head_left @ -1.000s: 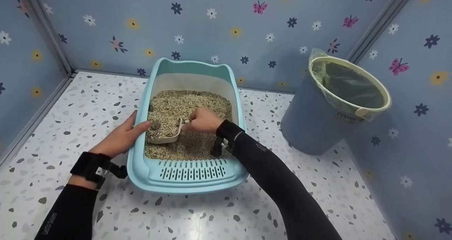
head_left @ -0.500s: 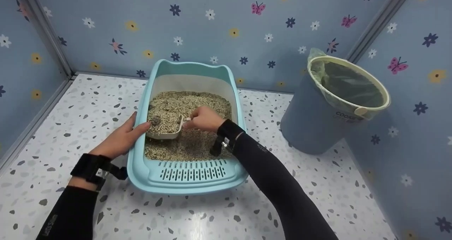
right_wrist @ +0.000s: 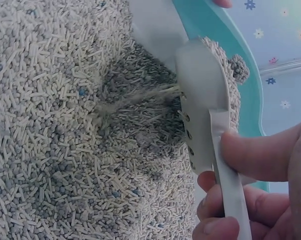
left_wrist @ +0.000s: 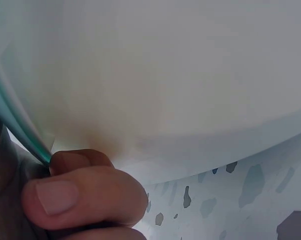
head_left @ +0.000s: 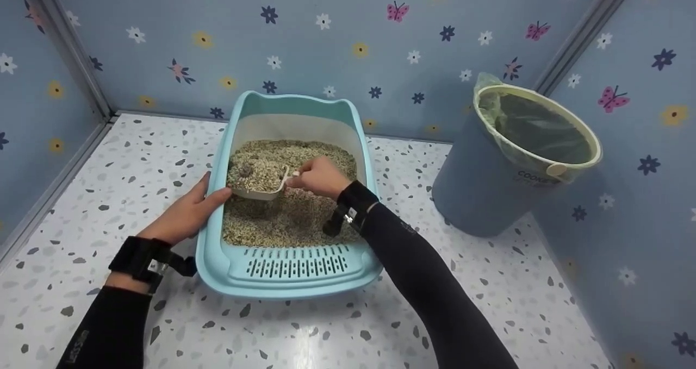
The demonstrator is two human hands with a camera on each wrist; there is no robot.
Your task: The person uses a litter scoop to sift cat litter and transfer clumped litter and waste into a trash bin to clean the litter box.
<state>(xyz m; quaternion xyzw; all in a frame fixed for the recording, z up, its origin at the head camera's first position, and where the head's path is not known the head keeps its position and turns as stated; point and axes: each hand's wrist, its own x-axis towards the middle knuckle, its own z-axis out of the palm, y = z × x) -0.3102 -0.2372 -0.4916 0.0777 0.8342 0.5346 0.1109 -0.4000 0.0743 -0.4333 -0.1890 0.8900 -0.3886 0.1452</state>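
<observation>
A light blue litter box (head_left: 293, 289) filled with beige pellet litter (head_left: 288, 233) sits on the floor. My left hand (head_left: 187, 210) grips its left rim, thumb on top and, in the left wrist view, fingers (left_wrist: 90, 192) curled against the outer wall. With my right hand (head_left: 324, 177) I hold a pale litter scoop (head_left: 255, 194) by its handle, raised over the litter and heaped with pellets. A dark round clump (right_wrist: 239, 68) lies on the heap. The right wrist view shows litter trickling through the slots of the scoop onto a darker hollow (right_wrist: 145, 105).
To the right stands a blue-grey trash bin (head_left: 478, 179) with a cream rim and a thin liner bag (head_left: 492, 108). Flowered panels (head_left: 326, 43) enclose the speckled white floor (head_left: 304, 336) at the back and both sides.
The litter scoop has risen out of the litter and moved slightly away from me and to the right, with the clump on it. My left hand keeps its place on the rim.
</observation>
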